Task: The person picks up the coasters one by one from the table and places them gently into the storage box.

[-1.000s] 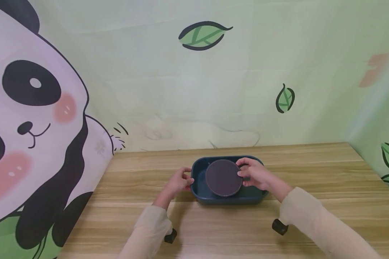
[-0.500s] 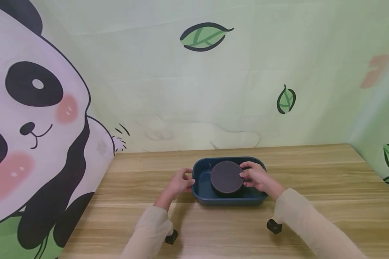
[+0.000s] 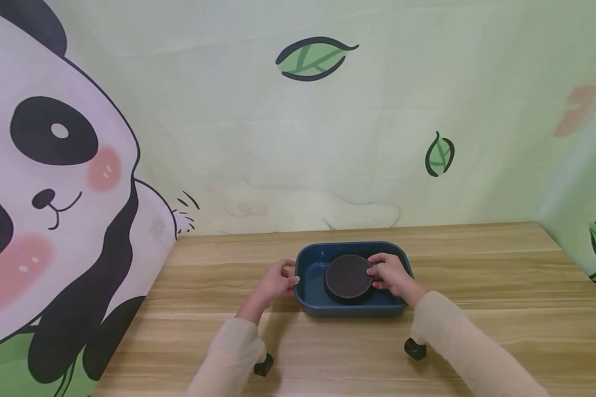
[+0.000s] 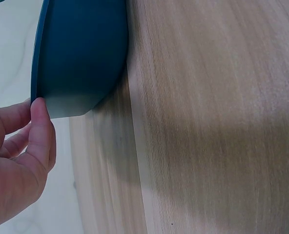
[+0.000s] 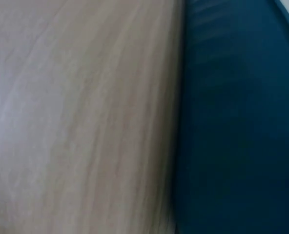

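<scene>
A dark blue oblong tub (image 3: 312, 278) with rounded corners stands on the wooden table. Inside it, right of the middle, is a round, flat-topped dark brown disc (image 3: 349, 277) with a thick side. My right hand (image 3: 393, 277) reaches over the tub's right end and pinches the disc's right edge between thumb and fingers. At the other end, my left hand (image 3: 275, 280) pinches the tub's rim, as the left wrist view also shows with the thumb on the outer wall (image 4: 81, 53). The right wrist view is blurred and shows only the tub's side (image 5: 237, 122) and the table.
The wooden table (image 3: 501, 286) runs back to a light green cloth backdrop (image 3: 228, 110) printed with leaves and a panda (image 3: 54, 193). A small black block (image 3: 415, 349) hangs at the right cuff, and another black block (image 3: 264, 364) at the left.
My right hand has lowered the disc into the tub, shifting it slightly right, and its tilted top now lies flatter. My left hand keeps its pinch on the rim.
</scene>
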The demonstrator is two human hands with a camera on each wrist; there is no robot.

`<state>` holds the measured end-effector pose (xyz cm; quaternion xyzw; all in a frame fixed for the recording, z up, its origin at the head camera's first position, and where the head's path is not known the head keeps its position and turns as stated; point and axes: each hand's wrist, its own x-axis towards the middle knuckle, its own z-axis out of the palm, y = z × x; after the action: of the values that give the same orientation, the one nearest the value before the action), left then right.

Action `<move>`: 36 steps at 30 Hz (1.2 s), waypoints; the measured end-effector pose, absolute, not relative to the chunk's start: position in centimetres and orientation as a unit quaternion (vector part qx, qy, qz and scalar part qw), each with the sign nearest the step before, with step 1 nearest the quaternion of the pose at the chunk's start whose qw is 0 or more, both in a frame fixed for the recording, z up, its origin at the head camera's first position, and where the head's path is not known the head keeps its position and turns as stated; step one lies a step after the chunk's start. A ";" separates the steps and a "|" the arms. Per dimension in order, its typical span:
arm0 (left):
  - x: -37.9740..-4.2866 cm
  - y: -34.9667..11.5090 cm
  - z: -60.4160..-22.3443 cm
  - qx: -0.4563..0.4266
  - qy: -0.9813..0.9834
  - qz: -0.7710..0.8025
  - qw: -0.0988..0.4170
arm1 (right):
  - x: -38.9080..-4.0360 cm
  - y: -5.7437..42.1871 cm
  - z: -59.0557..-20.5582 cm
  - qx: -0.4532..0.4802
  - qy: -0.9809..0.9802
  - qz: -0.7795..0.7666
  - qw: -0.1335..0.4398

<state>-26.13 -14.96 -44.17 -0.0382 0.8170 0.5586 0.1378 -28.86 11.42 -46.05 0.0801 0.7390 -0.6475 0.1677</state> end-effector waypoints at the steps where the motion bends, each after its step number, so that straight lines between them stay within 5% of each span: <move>1: -26.1 -15.0 -44.1 -0.037 0.817 0.559 0.137 | -28.9 11.3 -46.1 0.079 0.749 -0.637 0.162; 10: -26.1 -15.0 -44.1 -0.036 0.819 0.557 0.136 | -28.9 10.7 -46.2 0.086 0.831 -0.538 0.113; 24: -26.0 -15.1 -44.2 -0.022 0.816 0.561 0.139 | -28.7 10.8 -46.1 0.081 0.840 -0.525 0.113; 36: -26.0 -15.6 -43.8 -0.013 0.833 0.541 0.115 | -28.1 12.1 -44.0 -0.040 0.879 -0.469 0.081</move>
<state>-26.01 -15.56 -43.82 -0.0132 0.8328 0.5413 0.1153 -28.12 12.10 -44.05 -0.0403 0.8787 -0.4686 0.0814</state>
